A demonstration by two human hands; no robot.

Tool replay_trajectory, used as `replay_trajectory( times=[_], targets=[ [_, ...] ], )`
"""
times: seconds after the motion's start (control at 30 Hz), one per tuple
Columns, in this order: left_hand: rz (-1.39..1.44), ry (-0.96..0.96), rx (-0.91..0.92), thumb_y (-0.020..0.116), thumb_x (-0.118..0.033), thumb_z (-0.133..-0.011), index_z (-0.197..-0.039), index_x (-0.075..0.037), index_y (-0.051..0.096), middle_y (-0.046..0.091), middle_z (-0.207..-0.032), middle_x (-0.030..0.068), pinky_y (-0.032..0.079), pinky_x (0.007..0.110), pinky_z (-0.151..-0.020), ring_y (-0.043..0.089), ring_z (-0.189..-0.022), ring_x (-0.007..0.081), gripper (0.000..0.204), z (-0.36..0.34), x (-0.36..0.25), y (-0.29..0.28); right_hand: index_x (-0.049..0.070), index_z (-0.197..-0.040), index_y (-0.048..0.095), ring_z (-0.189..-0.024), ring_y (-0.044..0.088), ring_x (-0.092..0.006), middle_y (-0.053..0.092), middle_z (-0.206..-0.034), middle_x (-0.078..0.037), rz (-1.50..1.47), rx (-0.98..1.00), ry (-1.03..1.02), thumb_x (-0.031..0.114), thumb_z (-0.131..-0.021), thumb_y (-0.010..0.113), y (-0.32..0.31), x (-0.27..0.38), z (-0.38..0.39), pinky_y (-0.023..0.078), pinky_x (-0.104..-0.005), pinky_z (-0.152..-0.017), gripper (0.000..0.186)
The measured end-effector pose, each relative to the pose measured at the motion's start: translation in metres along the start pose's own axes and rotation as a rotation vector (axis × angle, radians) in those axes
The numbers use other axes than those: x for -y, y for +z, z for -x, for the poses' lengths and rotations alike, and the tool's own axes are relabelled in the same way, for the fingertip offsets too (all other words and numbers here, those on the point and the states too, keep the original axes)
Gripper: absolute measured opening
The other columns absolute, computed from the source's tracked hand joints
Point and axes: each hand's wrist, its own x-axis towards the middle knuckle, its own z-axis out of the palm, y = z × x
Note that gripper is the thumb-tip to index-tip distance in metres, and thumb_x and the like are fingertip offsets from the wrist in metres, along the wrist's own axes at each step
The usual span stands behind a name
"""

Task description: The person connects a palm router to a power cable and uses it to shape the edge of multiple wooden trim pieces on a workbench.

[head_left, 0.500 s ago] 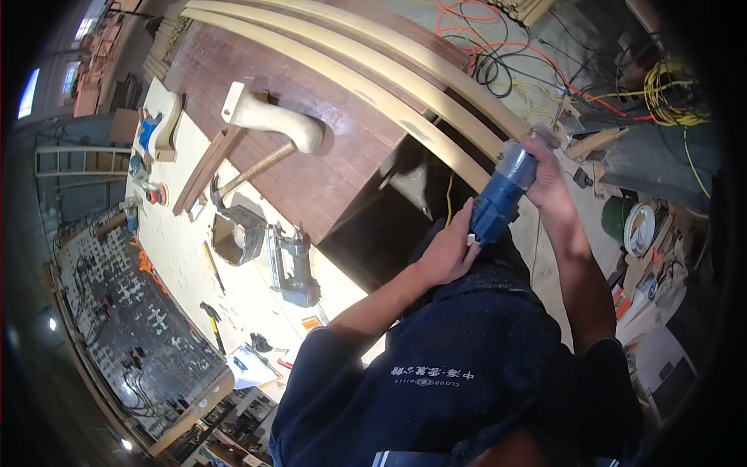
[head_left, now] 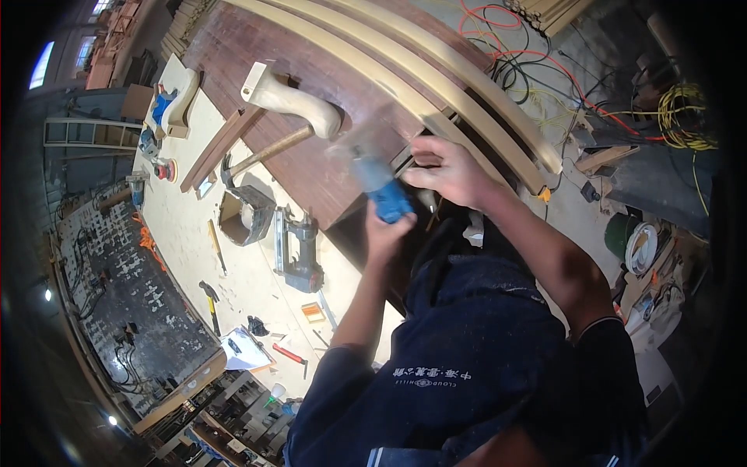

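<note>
My left hand (head_left: 389, 229) grips the lower end of a blue and silver power trimmer (head_left: 387, 194), blurred by motion, over the dark wood top (head_left: 257, 35). My right hand (head_left: 451, 171) is off the tool, just to its right, fingers curled but apart with nothing seen in them, near the long curved pale wood strips (head_left: 459, 109). A carved pale wood leg (head_left: 296, 109) lies on the dark top beside a wooden-handled hammer (head_left: 268, 152). A nail gun (head_left: 299, 265) rests on the pale board (head_left: 194, 249) left of my hands.
On the pale board are an open box (head_left: 241, 218), a yellow-handled hammer (head_left: 212, 311) and a clipboard with paper (head_left: 241, 350). A scuffed black bench (head_left: 132, 296) stands at left. Tangled cables (head_left: 677, 117) and a green bucket (head_left: 622, 233) are at right.
The trimmer has moved left and up in my left hand, away from the strips' near ends. My right hand has let go of it and moved left, its fingers loosened.
</note>
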Motion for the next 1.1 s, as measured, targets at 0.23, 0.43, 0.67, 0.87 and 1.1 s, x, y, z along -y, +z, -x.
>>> replay_trajectory(
  times=[0.23, 0.43, 0.67, 0.87, 1.1],
  targets=[
    [0.129, -0.203, -0.403, 0.066, -0.019, -0.089, -0.106, -0.003, 0.062, 0.067, -0.094, 0.0062, 0.052, 0.03, -0.071, 0.062, -0.077, 0.0168, 0.024, -0.068, 0.004, -0.082, -0.007, -0.137, 0.049, -0.102, 0.066, -0.0183, 0.067, -0.114, -0.012, -0.288, -0.267, 0.371, 0.022, -0.089, 0.074, -0.127, -0.052, 0.114, 0.053, -0.0304, -0.089, 0.06],
    [0.22, -0.371, 0.006, 0.043, -0.048, -0.094, -0.102, -0.001, 0.065, 0.07, -0.095, 0.0159, 0.055, 0.047, -0.084, 0.067, -0.089, 0.0339, 0.053, -0.111, 0.009, -0.166, -0.003, -0.132, 0.055, -0.091, 0.066, -0.0148, 0.067, -0.108, -0.007, -0.158, -0.559, 0.623, 0.028, -0.089, 0.071, -0.184, -0.088, 0.204, 0.053, -0.0305, -0.078, 0.056],
    [-0.023, -0.305, 0.094, 0.04, -0.053, -0.1, -0.111, -0.001, 0.066, 0.07, -0.104, 0.0135, 0.055, 0.043, -0.088, 0.068, -0.094, 0.0302, 0.059, -0.161, 0.005, -0.232, -0.004, -0.114, 0.068, -0.081, 0.067, -0.02, 0.071, -0.097, -0.012, 0.248, -0.517, 0.788, 0.03, -0.081, 0.073, -0.176, -0.199, 0.295, 0.054, -0.0326, -0.078, 0.048],
    [-0.31, -0.315, -0.482, 0.054, -0.062, -0.093, -0.119, 0.004, 0.062, 0.067, -0.113, 0.0161, 0.058, 0.046, -0.087, 0.066, -0.1, 0.0329, 0.071, -0.136, 0.007, -0.137, -0.002, -0.1, 0.07, -0.086, 0.067, -0.0333, 0.071, -0.093, -0.019, 0.386, -0.531, 0.811, 0.039, -0.078, 0.067, -0.177, -0.267, 0.409, 0.052, -0.0394, -0.08, 0.047],
    [-0.548, -0.386, -0.679, 0.07, -0.059, -0.086, -0.141, 0.007, 0.041, 0.062, -0.127, 0.0202, 0.057, 0.044, -0.084, 0.064, -0.104, 0.0387, 0.091, -0.083, 0.022, -0.059, -0.009, -0.124, 0.062, -0.071, 0.071, -0.0208, 0.073, -0.087, -0.018, -0.121, -0.815, 1.053, 0.028, -0.076, 0.071, -0.201, -0.29, 0.502, 0.055, -0.034, -0.063, 0.061]
  ],
)
